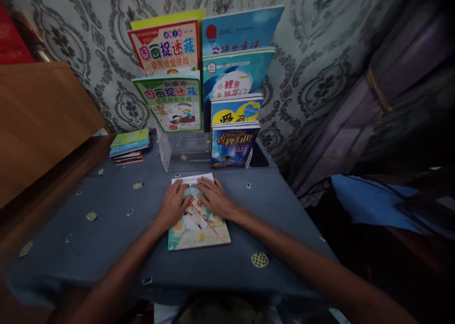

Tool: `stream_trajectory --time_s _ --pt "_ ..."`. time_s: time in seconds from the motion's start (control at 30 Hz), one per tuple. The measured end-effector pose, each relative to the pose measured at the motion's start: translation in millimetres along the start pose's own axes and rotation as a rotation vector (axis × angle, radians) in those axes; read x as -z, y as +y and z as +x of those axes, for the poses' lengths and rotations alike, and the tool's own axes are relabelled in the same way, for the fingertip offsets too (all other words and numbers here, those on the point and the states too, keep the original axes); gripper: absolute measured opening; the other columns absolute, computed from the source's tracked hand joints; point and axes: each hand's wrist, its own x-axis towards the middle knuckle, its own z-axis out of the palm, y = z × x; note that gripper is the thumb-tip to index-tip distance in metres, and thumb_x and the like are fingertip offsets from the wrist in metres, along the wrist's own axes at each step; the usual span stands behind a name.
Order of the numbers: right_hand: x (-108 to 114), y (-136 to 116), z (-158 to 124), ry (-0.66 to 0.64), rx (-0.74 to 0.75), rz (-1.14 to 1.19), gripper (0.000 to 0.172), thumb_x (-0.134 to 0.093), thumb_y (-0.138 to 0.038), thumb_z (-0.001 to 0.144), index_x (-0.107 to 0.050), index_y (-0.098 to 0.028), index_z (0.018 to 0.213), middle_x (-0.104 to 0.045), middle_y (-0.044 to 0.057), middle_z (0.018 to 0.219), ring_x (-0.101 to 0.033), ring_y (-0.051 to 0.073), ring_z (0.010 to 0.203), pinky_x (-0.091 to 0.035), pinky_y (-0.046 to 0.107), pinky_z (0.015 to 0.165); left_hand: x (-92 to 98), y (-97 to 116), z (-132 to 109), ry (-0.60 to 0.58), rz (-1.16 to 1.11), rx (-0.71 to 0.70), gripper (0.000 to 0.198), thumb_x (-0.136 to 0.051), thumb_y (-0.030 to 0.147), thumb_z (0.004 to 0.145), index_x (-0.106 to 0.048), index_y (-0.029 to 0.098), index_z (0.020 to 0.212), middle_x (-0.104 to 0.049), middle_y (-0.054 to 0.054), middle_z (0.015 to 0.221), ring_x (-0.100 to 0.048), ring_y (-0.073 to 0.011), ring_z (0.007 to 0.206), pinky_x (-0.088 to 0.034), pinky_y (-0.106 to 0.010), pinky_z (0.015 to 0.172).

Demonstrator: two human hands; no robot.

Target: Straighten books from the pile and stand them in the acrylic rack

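Note:
A picture-covered paperback book [199, 226] lies flat on the dark blue tablecloth, its cover facing up. My left hand [174, 203] rests flat on the book's upper left part, fingers stretched out. On the upper right part lies my right hand [215, 198], its fingers also extended. Both hands hide part of the cover and its title. Just behind the book stands a clear stepped display rack [185, 155]. Its right side bears a blue book [232, 146] in front, and a green picture book [174, 106] leans on the left.
Left of the rack sits a stack of thin books [130, 146]. A dark flat object [259, 155] lies right of the rack. A brown wooden panel [46, 124] borders the table's left; a tied curtain [341, 124] hangs at the right. Patterned wallpaper [316, 77] stands behind.

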Motion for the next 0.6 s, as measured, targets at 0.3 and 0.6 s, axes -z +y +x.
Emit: stream_trajectory --time_s 0.3,0.6 --pt "1.3 47.9 12.8 0.095 -0.154 0.056 0.043 -0.05 -0.022 0.094 -0.06 -0.011 0.135 -0.056 0.02 0.146 -0.051 0.028 0.137 -0.036 0.05 0.114 0.2 -2.9 0.6 -0.007 -0.025 0.012 0.042 -0.046 0.035 0.1 -0.047 0.016 0.137 -0.055 -0.018 0.143 -0.048 -0.0306 0.138 -0.04 -0.053 0.115" --pt "20.3 63.3 1.5 0.141 -0.136 0.245 0.036 -0.045 -0.022 0.099 -0.065 -0.015 0.127 -0.07 0.013 0.127 -0.062 0.025 0.119 -0.047 0.045 0.103 8.6 -7.5 15.8 -0.101 0.067 -0.055 0.041 -0.042 0.035 0.101 -0.053 0.015 0.135 -0.057 -0.016 0.141 -0.055 -0.0296 0.131 -0.045 -0.05 0.112"
